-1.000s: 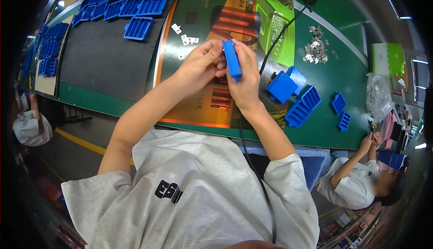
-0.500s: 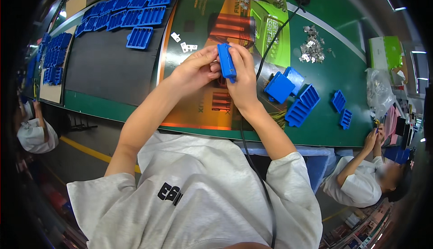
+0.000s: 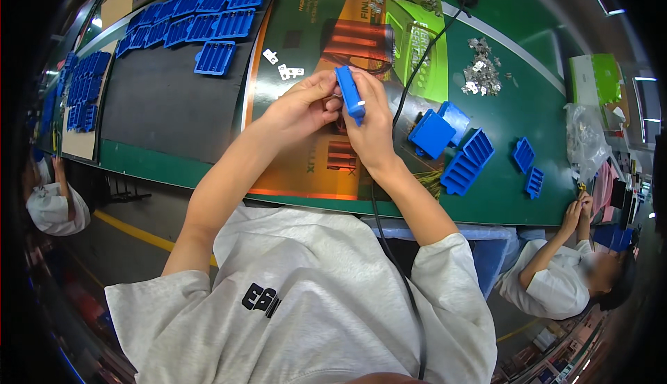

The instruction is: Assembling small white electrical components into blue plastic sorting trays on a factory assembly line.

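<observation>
My right hand (image 3: 375,130) is wrapped round a blue plastic battery holder (image 3: 349,92), tipped on edge above the printed mat. From the other side my left hand (image 3: 302,106) has thumb and bent fingers closed against it; whether a small part is also between those fingertips is hidden. A small bright spot shows near the holder's lower end. Several white-looking metal pieces (image 3: 288,72) lie on the mat beyond my left hand. To the right of my right hand sit more blue holders (image 3: 467,170), some upturned and some showing their slots.
A heap of metal contacts (image 3: 481,71) lies at the right on the green table (image 3: 514,113). Rows of blue holders (image 3: 217,26) stand on a dark sheet (image 3: 167,106) at far left. A black cable (image 3: 410,71) crosses the mat. Co-workers sit at both sides, one's hands (image 3: 575,214) at right.
The blue holder has turned slightly in my fingers, so its narrow side faces up more and a bright spot shows near its lower end. Both hands stay nearly in place.
</observation>
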`<state>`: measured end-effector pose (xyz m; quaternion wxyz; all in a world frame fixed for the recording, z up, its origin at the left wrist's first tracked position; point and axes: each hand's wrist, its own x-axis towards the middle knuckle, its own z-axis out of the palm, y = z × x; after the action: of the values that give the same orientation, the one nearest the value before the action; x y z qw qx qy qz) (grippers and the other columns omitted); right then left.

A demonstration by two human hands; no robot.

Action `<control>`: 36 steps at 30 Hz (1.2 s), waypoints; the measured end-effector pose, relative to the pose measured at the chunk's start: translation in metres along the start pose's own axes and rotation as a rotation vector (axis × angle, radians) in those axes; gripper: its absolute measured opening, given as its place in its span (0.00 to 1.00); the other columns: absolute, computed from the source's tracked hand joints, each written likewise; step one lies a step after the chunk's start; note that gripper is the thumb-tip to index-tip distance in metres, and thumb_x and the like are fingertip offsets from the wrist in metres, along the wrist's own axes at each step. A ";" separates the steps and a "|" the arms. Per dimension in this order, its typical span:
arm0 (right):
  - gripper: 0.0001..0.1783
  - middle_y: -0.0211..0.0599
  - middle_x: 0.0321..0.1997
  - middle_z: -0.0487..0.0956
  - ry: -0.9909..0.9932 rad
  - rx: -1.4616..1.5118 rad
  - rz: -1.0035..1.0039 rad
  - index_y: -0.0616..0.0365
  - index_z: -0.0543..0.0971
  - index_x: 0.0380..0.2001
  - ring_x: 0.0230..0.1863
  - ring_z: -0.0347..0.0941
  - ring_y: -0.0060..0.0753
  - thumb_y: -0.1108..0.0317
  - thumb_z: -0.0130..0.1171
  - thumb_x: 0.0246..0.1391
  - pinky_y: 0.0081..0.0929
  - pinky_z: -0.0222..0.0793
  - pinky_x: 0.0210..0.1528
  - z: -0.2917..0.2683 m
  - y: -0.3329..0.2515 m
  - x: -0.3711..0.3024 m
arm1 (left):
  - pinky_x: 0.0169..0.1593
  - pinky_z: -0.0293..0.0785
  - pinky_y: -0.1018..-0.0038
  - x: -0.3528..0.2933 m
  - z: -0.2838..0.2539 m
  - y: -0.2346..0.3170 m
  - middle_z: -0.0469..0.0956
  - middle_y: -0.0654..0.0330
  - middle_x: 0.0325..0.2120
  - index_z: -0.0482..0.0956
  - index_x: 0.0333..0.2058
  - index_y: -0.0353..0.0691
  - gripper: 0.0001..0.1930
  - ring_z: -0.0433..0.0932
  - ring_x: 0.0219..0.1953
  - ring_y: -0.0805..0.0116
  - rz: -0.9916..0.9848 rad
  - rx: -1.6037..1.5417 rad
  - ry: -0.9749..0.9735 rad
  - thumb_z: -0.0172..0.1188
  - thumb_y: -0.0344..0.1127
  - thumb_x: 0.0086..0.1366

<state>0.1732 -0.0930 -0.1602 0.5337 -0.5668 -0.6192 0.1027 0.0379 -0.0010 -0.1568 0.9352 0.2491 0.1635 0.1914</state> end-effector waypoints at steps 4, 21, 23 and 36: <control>0.30 0.49 0.53 0.71 0.044 0.030 -0.011 0.66 0.70 0.51 0.51 0.70 0.53 0.85 0.60 0.40 0.37 0.68 0.52 0.002 -0.002 0.003 | 0.37 0.67 0.79 0.000 0.000 -0.004 0.68 0.70 0.29 0.72 0.38 0.45 0.10 0.64 0.30 0.79 -0.006 -0.044 0.028 0.55 0.43 0.67; 0.28 0.51 0.52 0.71 0.014 0.132 0.121 0.66 0.67 0.54 0.45 0.74 0.48 0.83 0.57 0.47 0.32 0.74 0.42 0.008 -0.007 -0.004 | 0.35 0.71 0.80 -0.002 0.011 -0.011 0.72 0.69 0.26 0.70 0.37 0.45 0.17 0.70 0.27 0.81 0.039 0.148 0.088 0.51 0.54 0.66; 0.26 0.50 0.51 0.71 0.011 0.175 0.168 0.66 0.68 0.54 0.43 0.75 0.46 0.82 0.56 0.48 0.31 0.74 0.42 0.008 -0.010 -0.005 | 0.35 0.72 0.80 -0.003 0.012 -0.010 0.73 0.68 0.28 0.70 0.37 0.46 0.18 0.72 0.28 0.81 0.015 0.173 0.138 0.50 0.55 0.66; 0.15 0.38 0.39 0.78 0.126 0.931 0.770 0.66 0.72 0.44 0.37 0.79 0.29 0.65 0.54 0.60 0.25 0.74 0.40 0.004 0.017 0.002 | 0.31 0.69 0.81 0.007 0.027 0.078 0.74 0.66 0.25 0.78 0.36 0.38 0.11 0.73 0.27 0.76 0.387 1.344 0.419 0.55 0.40 0.65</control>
<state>0.1811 -0.0838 -0.1731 0.6857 -0.4621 -0.2267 0.5146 0.0335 0.0542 -0.0947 0.4787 0.7520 0.3743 0.2555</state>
